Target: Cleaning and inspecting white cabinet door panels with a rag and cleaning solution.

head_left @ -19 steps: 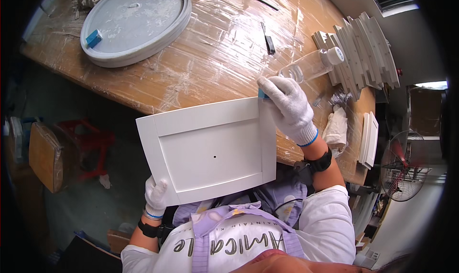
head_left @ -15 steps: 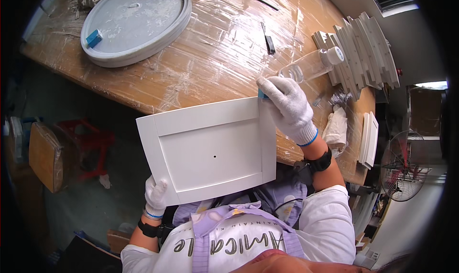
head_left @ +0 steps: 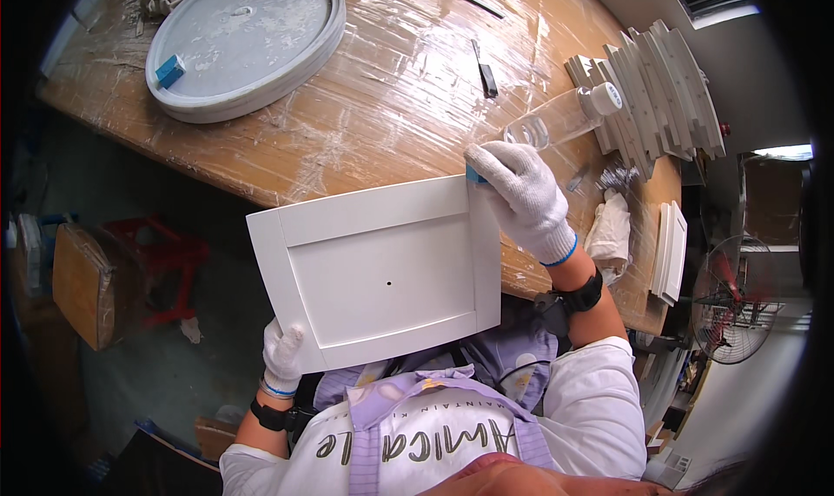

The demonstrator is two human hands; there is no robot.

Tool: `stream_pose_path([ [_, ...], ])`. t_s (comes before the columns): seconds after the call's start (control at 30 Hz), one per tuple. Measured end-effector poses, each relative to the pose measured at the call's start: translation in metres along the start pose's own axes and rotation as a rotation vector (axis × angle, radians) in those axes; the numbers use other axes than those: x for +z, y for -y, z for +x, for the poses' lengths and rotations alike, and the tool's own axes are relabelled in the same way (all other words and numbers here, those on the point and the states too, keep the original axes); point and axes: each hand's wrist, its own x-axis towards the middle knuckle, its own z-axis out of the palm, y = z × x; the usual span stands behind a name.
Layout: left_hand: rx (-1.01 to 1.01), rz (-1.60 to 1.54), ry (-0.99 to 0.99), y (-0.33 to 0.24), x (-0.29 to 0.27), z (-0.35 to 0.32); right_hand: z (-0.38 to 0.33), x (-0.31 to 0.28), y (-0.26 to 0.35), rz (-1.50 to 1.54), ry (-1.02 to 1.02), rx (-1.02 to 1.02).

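Note:
A white framed cabinet door panel [head_left: 382,274] with one small dark hole in its middle is held tilted in front of me, by the table's near edge. My left hand [head_left: 282,354], in a white knit glove, grips its lower left corner. At the upper right corner, my gloved right hand [head_left: 524,188] is closed round a small blue block [head_left: 474,173], which looks like a sanding sponge. The block touches the panel's corner edge; most of it is hidden under the fingers.
On the film-covered table [head_left: 382,105] lie a round grey lid [head_left: 243,36] with a blue block [head_left: 170,71], a clear bottle [head_left: 556,118], a black-handled tool [head_left: 487,79] and a white cloth [head_left: 610,231]. White panels [head_left: 665,96] are stacked at right. A fan [head_left: 734,300] stands beyond, a red stool [head_left: 169,266] left.
Almost nothing differs. The panel and my right hand with the blue block have shifted very slightly left in view; both hands keep their grip.

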Motion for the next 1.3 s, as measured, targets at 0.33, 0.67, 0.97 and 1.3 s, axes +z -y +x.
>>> stream_pose_path([
  [0.33,-0.002,0.018,0.027,-0.001,-0.003,0.001,-0.011,-0.012,-0.011,0.246,-0.162,0.646],
  [0.67,0.01,0.032,0.02,-0.005,0.001,0.0,0.006,-0.012,-0.016,0.343,0.068,0.882],
  [0.97,0.01,0.028,0.016,-0.005,0.0,0.001,0.007,-0.013,-0.03,0.733,0.123,1.085],
  [1.3,0.015,0.021,0.006,-0.005,0.002,0.001,0.016,-0.017,-0.022,0.351,0.259,0.61],
])
